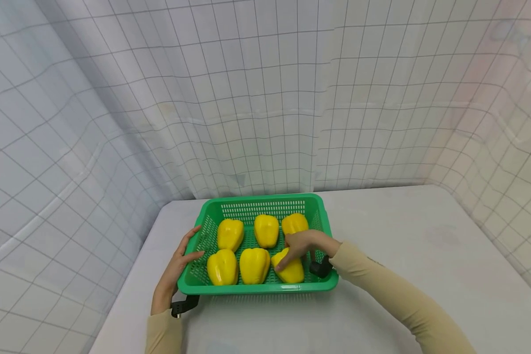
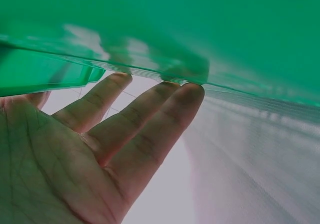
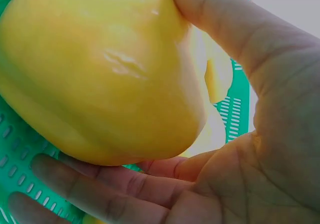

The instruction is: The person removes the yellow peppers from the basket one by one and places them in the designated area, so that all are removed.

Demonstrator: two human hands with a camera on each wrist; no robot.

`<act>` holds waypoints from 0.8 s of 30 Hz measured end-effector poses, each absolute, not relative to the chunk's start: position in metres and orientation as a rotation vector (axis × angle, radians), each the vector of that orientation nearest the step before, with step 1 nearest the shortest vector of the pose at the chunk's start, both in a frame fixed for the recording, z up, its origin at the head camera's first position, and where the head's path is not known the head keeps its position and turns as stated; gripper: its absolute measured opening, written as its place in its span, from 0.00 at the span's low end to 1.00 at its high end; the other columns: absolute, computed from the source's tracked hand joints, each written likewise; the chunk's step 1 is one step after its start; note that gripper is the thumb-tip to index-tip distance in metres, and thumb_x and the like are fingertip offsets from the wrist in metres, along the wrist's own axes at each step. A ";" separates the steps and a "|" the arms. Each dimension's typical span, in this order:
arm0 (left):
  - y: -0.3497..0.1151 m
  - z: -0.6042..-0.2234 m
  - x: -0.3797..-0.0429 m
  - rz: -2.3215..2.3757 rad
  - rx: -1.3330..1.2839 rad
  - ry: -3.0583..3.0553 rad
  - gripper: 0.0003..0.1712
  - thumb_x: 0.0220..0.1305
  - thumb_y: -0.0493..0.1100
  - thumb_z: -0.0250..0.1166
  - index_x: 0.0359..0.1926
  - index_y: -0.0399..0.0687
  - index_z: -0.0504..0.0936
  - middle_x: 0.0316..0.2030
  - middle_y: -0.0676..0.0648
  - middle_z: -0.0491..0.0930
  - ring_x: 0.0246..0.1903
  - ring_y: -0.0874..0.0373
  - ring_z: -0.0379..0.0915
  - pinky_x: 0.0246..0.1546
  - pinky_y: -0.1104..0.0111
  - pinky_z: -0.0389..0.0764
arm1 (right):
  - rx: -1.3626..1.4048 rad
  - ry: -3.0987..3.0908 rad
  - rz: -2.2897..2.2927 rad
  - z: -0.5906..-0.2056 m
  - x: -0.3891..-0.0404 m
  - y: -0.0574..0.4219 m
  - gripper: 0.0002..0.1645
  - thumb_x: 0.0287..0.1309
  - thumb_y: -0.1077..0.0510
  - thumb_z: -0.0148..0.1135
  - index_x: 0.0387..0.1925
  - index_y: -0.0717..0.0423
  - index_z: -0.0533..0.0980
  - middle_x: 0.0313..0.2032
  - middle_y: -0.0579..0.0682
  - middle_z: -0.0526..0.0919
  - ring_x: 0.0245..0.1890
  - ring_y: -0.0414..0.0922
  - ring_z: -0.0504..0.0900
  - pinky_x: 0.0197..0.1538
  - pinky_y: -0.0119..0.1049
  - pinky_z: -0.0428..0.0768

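A green perforated plastic basket [image 1: 256,289] stands on the white table [image 1: 389,231], in front of a white checked curtain [image 1: 265,88], and all six yellow bell peppers that I can see are inside it, in two rows of three. The right hand [image 1: 299,245] reaches over the right side of the basket and has hold of the front-right pepper [image 1: 293,273]: the thumb lies on one side of it and the bent fingers go round the other, so the hand is only as wide as the pepper. Whether this pepper rests fully on the basket floor, I cannot tell. The back-right pepper [image 1: 295,222] is just behind these fingers; a touch there is not clear. The left hand [image 1: 175,264] is at the left rim, well spread, its long fingers almost straight against the outside of the basket, and it does not close round anything. As for how far the work is, I judge the arrangement nearly complete: both rows have their three places filled, the front-left pepper [image 1: 222,267] and its front-middle neighbour [image 1: 254,265] lie free of any hand, and only the front-right one is not yet released.
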State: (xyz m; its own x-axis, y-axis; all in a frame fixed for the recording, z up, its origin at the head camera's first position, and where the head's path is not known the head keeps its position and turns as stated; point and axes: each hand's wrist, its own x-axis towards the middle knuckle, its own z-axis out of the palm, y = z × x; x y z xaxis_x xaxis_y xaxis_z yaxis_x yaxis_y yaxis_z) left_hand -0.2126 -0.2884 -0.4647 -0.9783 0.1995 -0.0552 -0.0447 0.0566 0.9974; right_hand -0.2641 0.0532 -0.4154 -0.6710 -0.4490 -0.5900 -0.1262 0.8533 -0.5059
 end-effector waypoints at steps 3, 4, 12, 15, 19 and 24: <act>-0.288 -0.465 -0.213 2.042 0.162 2.143 0.40 0.68 0.37 0.54 0.75 0.59 0.47 0.71 0.42 0.44 0.56 0.44 0.60 0.45 0.62 0.76 | -0.429 2.280 -0.583 -0.414 -0.264 0.055 0.43 0.44 0.37 0.72 0.53 0.58 0.67 0.40 0.50 0.72 0.38 0.47 0.75 0.28 0.43 0.81; -0.288 -0.465 -0.213 2.042 0.164 2.143 0.40 0.68 0.37 0.54 0.75 0.59 0.47 0.71 0.42 0.44 0.56 0.44 0.61 0.44 0.61 0.76 | -0.434 2.283 -0.591 -0.413 -0.264 0.056 0.43 0.44 0.37 0.72 0.53 0.58 0.67 0.40 0.50 0.72 0.38 0.47 0.75 0.28 0.42 0.81; -0.289 -0.466 -0.213 2.064 0.182 2.122 0.40 0.68 0.37 0.53 0.75 0.58 0.46 0.71 0.42 0.44 0.56 0.46 0.61 0.45 0.62 0.76 | -0.486 2.296 -0.673 -0.408 -0.264 0.062 0.38 0.44 0.38 0.72 0.47 0.57 0.68 0.36 0.52 0.73 0.34 0.48 0.75 0.32 0.43 0.81; -0.289 -0.466 -0.213 2.088 0.197 2.096 0.39 0.69 0.36 0.52 0.75 0.58 0.46 0.71 0.42 0.42 0.57 0.46 0.60 0.45 0.63 0.76 | -0.503 2.299 -0.706 -0.409 -0.264 0.064 0.37 0.44 0.38 0.72 0.45 0.56 0.67 0.36 0.52 0.73 0.31 0.48 0.74 0.33 0.44 0.80; -0.289 -0.467 -0.213 2.109 0.219 2.079 0.38 0.70 0.36 0.50 0.75 0.58 0.45 0.72 0.43 0.40 0.56 0.47 0.60 0.46 0.64 0.75 | -0.494 2.303 -0.739 -0.409 -0.264 0.066 0.38 0.44 0.38 0.72 0.47 0.56 0.66 0.37 0.51 0.73 0.33 0.47 0.74 0.34 0.45 0.80; -0.288 -0.468 -0.213 2.116 0.225 2.079 0.37 0.70 0.36 0.50 0.75 0.57 0.46 0.72 0.44 0.39 0.56 0.48 0.60 0.46 0.65 0.75 | -0.495 2.316 -0.757 -0.408 -0.263 0.067 0.41 0.43 0.37 0.72 0.50 0.57 0.66 0.38 0.51 0.73 0.35 0.47 0.75 0.34 0.43 0.80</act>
State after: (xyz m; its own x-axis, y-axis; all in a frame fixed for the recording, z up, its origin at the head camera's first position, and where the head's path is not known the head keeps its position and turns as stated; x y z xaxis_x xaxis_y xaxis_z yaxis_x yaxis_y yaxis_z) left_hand -0.2134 -0.2883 -0.4678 -0.9748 0.2231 -0.0090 -0.0130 -0.0165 0.9998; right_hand -0.2634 0.0671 -0.4084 -0.7218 -0.5178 -0.4593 -0.1465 0.7628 -0.6298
